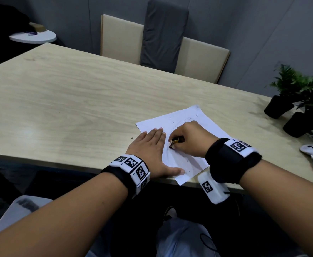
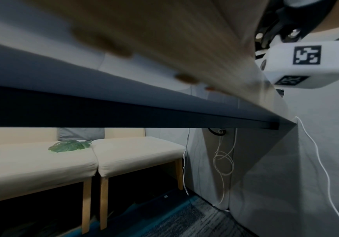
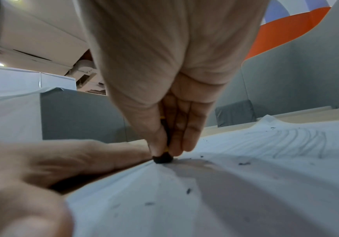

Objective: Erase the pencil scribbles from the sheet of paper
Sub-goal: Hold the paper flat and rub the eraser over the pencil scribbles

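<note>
Head view: eraser [image 1: 172,142] upright, tip on paper [image 1: 205,121].

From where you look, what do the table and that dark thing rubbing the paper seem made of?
Table: pale wood-look top, matt, visible grain; probably laminate or veneer. Eraser: dark, dull, likely rubber, given the dark crumbs on the sheet of paper; a yellow sleeve shows above its tip.
</note>
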Demonstrator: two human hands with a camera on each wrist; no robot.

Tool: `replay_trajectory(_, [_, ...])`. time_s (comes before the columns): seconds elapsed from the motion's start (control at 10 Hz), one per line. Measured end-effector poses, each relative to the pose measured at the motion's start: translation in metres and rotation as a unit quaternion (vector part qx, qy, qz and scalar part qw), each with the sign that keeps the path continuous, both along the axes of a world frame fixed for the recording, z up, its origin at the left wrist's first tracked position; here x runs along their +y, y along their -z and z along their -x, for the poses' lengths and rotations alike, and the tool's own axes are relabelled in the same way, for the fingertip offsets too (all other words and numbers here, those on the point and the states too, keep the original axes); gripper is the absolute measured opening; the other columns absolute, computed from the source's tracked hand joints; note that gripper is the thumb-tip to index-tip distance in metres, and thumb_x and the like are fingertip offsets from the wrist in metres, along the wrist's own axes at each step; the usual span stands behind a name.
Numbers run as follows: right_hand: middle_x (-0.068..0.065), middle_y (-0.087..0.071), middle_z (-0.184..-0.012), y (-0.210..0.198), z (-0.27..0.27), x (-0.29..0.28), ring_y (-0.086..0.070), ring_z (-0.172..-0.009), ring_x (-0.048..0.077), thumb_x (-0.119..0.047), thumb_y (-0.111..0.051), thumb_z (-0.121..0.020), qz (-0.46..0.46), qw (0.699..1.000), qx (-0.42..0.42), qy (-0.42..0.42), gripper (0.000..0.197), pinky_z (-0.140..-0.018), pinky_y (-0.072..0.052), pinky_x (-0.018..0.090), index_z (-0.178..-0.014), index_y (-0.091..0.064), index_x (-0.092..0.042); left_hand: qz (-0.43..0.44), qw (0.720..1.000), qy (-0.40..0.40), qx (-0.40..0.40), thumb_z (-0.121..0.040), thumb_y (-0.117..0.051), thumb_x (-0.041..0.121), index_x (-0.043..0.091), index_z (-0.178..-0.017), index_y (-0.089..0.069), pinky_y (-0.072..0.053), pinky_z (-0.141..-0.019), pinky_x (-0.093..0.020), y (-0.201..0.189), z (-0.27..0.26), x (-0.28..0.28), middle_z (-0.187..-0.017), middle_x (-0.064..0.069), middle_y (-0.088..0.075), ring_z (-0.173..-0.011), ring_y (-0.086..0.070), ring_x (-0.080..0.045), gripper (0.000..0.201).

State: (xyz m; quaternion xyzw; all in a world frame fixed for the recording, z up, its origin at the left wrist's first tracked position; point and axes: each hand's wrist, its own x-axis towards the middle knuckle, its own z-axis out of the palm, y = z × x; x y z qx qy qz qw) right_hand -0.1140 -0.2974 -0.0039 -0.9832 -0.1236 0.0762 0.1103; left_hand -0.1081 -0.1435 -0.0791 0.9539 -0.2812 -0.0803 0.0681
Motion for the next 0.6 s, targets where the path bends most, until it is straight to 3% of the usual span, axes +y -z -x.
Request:
replay_trajectory(0.2, [-0.016,-0.061,-0.068,-0.009,0.001,-0.007,-0.055,-0.068,0.001,-0.016,-0.068,-0.076,0.041,0.997,0.064,-0.024,0.017,-0.068,-0.046,0.021,-0.091,-0.074,-0.023,-0.001,1.0,0.001,0.006,-0.063,-0.024,0.098,0.014,-0.156,0.008,0.005,-0.122,-0.039,0.0,0.0,0.0,-0.163,0.002,0.016,-0.149,0.017,-0.011,0.13])
replay_trajectory(0.4, [-0.006,-0.07,-0.081,-0.001,-0.007,0.003,-0.061,-0.08,0.014,-0.014,-0.063,-0.078,0.012,1.0,-0.001,-0.017,0.019,-0.08,-0.051,0.033,-0.092,-0.075,-0.018,0.003,1.0,0.001,0.001,-0.063,-0.024,0.098,0.014,-0.156,0.008,0.007,-0.121,-0.038,0.002,-0.001,0.0,-0.163,0.002,0.016,-0.149,0.017,-0.011,0.129])
replay_trajectory(0.5, [-0.005,-0.07,-0.079,-0.002,-0.007,0.001,-0.062,-0.078,0.013,-0.015,-0.063,-0.078,0.024,0.999,0.008,-0.02,0.019,-0.078,-0.051,0.032,-0.093,-0.075,-0.018,0.001,1.0,0.002,0.001,-0.062,-0.023,0.098,0.014,-0.156,0.008,0.006,-0.121,-0.038,0.002,-0.001,0.0,-0.163,0.002,0.016,-0.149,0.017,-0.011,0.13])
replay_trajectory(0.6, [-0.013,-0.064,-0.069,-0.009,-0.001,-0.003,-0.058,-0.069,0.005,-0.017,-0.066,-0.077,0.043,0.996,0.068,-0.026,0.017,-0.07,-0.05,0.025,-0.091,-0.075,-0.022,0.002,1.0,0.002,0.003,-0.062,-0.023,0.098,0.014,-0.156,0.008,0.006,-0.121,-0.038,0.001,0.0,0.0,-0.163,0.002,0.016,-0.149,0.017,-0.011,0.13])
